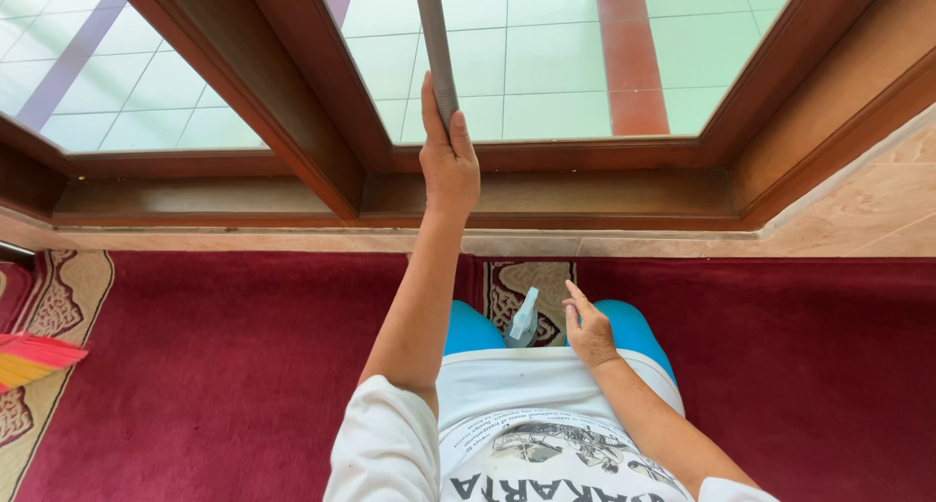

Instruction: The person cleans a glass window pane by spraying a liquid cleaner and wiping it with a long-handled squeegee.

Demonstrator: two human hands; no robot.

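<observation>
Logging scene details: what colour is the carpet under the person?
Deep red carpet, seen in the head view.

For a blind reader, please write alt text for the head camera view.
A person's left hand grips a grey pole held up against a wood-framed window. The right hand is by a spray bottle between the knees. Red carpet lies below, a coloured broom at the left edge.

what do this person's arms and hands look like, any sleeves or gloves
Both arms are bare from the upper arm down, with short white sleeves ending above the elbows. The left hand and right hand are bare too: no gloves, and no rings, watch or bracelets that show. The white shirt carries a dark printed graphic.
</observation>
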